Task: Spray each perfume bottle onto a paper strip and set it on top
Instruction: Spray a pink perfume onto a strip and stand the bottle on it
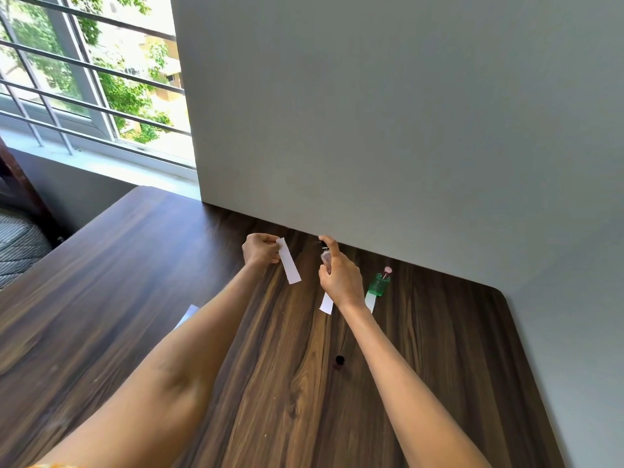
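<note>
My left hand (pixel 260 248) pinches the top of a white paper strip (pixel 289 263) and holds it above the wooden table (pixel 135 265). To its right, my right hand (pixel 339 273) grips a small clear pinkish perfume bottle (pixel 326 257), index finger on its black sprayer, nozzle facing the strip. A green bottle (pixel 380 283) with a pink sprayer stands on the far end of a second strip (pixel 370 303). A third strip (pixel 327 304) lies under my right hand, partly hidden.
A small black cap (pixel 339 359) lies on the table near the middle. Another piece of paper (pixel 187 315) peeks out beside my left forearm. A grey wall (pixel 405 130) runs along the table's far and right edges. A barred window (pixel 84 72) is at the left.
</note>
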Motion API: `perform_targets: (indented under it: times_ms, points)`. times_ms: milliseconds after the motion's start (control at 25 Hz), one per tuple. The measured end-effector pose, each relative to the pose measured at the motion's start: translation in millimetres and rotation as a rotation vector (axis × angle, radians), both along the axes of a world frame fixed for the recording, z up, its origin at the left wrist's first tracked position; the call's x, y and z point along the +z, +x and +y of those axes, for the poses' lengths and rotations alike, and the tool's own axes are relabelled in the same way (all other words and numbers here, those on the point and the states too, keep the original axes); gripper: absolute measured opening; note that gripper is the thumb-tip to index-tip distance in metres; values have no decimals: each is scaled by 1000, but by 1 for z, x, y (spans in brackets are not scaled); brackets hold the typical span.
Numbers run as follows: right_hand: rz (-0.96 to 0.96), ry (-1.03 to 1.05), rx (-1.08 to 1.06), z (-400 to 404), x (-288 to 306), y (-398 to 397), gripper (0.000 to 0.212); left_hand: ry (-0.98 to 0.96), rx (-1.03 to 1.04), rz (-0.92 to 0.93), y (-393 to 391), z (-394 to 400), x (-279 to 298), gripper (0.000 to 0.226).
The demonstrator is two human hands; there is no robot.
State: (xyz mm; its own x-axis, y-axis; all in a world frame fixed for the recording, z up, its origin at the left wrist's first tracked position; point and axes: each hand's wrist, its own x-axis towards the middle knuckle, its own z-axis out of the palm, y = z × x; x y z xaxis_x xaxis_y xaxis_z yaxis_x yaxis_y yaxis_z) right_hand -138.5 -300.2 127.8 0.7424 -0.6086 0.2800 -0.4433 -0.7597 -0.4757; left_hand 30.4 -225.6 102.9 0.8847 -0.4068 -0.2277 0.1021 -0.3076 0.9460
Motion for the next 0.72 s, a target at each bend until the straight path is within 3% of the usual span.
perform_targets:
  times_ms: [240,400,600,720]
  points:
    - [-105,50,-8,-4,-4,10,58,3,-17,17,11,-4,-12,16]
    - [-216,240,-78,-12,-15,21,59,70,-160,26,18,-7,-27,20]
    - [-304,576,-143,-30,-44,34,21,216,-553,229,27,-3,-51,26]
    - [-231,547,-140,-32,-67,43,16,319,-540,157,32,-10,-75,27]
